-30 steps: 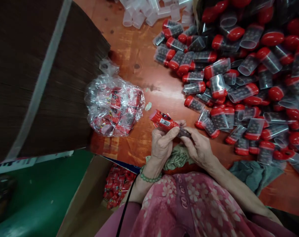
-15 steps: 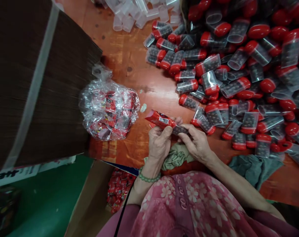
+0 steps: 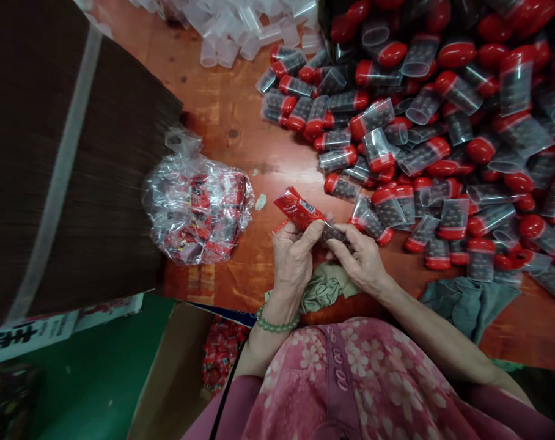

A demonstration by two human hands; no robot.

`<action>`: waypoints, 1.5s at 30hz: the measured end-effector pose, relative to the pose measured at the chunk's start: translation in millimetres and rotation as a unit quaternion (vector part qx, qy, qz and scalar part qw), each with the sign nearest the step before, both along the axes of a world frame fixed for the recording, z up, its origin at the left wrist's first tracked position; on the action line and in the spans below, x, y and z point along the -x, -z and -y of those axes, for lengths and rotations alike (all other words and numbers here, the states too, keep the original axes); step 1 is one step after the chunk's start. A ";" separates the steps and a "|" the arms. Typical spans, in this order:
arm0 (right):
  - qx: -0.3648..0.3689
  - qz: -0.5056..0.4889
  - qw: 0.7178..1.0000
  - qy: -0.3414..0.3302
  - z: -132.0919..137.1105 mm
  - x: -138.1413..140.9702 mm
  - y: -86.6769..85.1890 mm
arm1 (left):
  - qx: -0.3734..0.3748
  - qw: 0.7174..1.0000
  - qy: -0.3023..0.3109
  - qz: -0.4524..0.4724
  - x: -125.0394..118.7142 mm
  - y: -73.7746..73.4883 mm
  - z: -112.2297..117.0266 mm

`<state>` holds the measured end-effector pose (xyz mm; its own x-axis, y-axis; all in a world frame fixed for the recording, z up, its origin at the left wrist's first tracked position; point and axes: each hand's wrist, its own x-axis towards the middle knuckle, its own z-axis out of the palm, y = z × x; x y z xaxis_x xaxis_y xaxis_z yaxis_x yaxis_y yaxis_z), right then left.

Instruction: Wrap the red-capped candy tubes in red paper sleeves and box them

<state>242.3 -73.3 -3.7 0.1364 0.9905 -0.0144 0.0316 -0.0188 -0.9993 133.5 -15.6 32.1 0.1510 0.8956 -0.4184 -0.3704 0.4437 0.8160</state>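
Note:
Over the near edge of a reddish wooden table [image 3: 231, 116], both my hands hold one small clear tube of dark beads [image 3: 335, 234]. A red printed sleeve [image 3: 299, 209] covers its left end. My left hand [image 3: 293, 260] pinches the sleeve between thumb and fingers, with a green bead bracelet on the wrist. My right hand [image 3: 362, 260] grips the tube's bare right end. A green cloth [image 3: 326, 287] lies just under my hands.
A big heap of red-capped bead tubes [image 3: 433, 134] fills the right of the table. Empty clear tubes [image 3: 241, 27] lie at the far edge. A clear bag of red sleeves [image 3: 197, 205] sits left, beside a dark stack [image 3: 66, 153]. An open carton [image 3: 176, 366] holds red packs below.
My hands and the sleeved tube have stayed together; the red sleeve tilts up a little more. The view has shifted, so the table contents sit lower and further left.

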 end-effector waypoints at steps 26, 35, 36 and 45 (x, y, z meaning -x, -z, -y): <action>0.011 -0.018 1.000 -0.010 0.4 0.1 -0.1 | -0.057 0.997 0.015 0.043 -9.3 13.8 5.9; 0.025 -0.038 0.999 -0.006 -4.6 -0.7 3.7 | -0.047 0.998 0.027 0.039 2.3 15.4 -4.0; 0.028 -0.047 0.998 -0.011 -4.9 -1.2 3.1 | -0.047 0.997 0.033 0.043 4.5 14.9 -5.1; 0.006 0.023 0.999 0.022 -2.2 1.9 7.2 | -0.026 0.998 0.026 0.048 -1.4 22.3 -6.0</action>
<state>240.5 -71.1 -10.9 0.1816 0.9832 -0.0195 0.0764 -0.0339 -0.9965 135.0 -9.6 9.7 0.2346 0.9056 -0.3534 -0.4249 0.4225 0.8006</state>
